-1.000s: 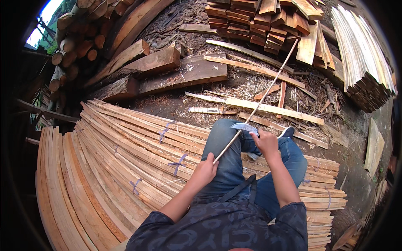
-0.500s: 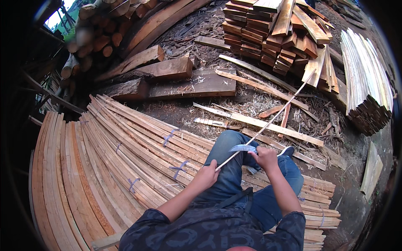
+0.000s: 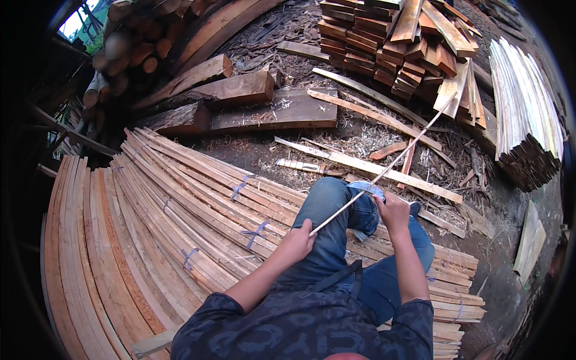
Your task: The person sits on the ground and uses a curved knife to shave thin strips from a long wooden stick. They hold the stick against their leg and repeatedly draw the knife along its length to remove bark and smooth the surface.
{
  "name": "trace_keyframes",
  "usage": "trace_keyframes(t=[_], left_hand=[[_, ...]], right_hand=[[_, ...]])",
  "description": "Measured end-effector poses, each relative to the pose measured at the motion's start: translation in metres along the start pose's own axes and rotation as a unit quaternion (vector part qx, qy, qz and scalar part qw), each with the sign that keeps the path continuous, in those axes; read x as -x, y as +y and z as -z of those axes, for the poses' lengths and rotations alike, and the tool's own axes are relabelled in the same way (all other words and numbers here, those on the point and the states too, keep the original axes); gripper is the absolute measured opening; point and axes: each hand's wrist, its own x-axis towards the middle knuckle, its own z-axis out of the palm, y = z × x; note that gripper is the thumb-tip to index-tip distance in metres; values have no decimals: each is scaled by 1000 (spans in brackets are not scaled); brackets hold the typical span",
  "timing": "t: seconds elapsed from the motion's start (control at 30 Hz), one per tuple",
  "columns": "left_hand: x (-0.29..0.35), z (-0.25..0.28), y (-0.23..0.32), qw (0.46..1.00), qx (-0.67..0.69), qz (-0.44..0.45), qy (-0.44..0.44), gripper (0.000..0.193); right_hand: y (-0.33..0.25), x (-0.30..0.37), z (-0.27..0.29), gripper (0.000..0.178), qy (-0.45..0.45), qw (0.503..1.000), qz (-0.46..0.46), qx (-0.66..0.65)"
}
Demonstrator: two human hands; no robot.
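Across my raised knee runs a long thin wooden stick (image 3: 338, 213), slanting up to the far right. Its near end is gripped in my left hand (image 3: 297, 243), beside my thigh. My right hand (image 3: 394, 211) is closed on a knife (image 3: 367, 188) with a short, curved, shiny blade. That blade lies against the stick just beyond the knee; the knife's handle is hidden in my fist. Under and around my legs lie long wooden strips (image 3: 210, 216), some tied in bundles with purplish ties (image 3: 256, 234).
Ahead, a sheathed blade (image 3: 300, 165) lies among shavings and loose slats (image 3: 372, 169). Thick beams (image 3: 276, 111) rest farther left, with logs (image 3: 150, 48) behind. A stack of boards (image 3: 384, 51) stands at the far right, next to a pale slat pile (image 3: 525, 102).
My right hand and the knife have moved away from me and slightly right along the stick. The left hand keeps its grip in nearly the same place.
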Motion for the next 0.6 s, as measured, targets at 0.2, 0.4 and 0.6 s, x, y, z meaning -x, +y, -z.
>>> trace_keyframes(t=[0.2, 0.4, 0.6], left_hand=[[0, 4, 2, 1000, -1, 22, -12, 21], [-4, 13, 3, 998, 17, 38, -36, 22], [-8, 12, 9, 997, 26, 57, -36, 21]], right_hand=[[-13, 3, 3, 50, 12, 989, -67, -128], [18, -3, 38, 28, -419, 587, -259, -643], [10, 9, 18, 23, -356, 599, -289, -656]])
